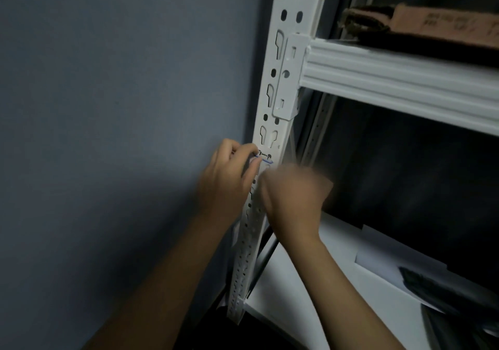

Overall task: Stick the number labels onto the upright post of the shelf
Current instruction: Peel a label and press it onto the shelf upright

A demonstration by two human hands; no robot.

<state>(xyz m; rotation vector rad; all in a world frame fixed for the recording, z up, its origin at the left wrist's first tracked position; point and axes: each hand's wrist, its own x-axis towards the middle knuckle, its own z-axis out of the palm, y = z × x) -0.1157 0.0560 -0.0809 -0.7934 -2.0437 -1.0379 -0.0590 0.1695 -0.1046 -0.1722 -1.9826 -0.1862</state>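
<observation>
A white perforated upright post [280, 60] of a metal shelf runs from the top down to the lower middle. A small white number label [264, 157] with black digits and a blue edge lies across the post at mid height. My left hand [229, 177] pinches the label's left end between thumb and forefinger against the post. My right hand [294, 195] is blurred just below and right of the label, in front of the post, with its fingers curled. What the right hand holds, if anything, is hidden.
A white shelf beam [399, 79] joins the post at the upper right, with a brown box [442, 29] on it. The lower white shelf board [310, 282] carries white sheets [388, 252] and dark items [453, 295]. A grey-blue wall [108, 106] fills the left.
</observation>
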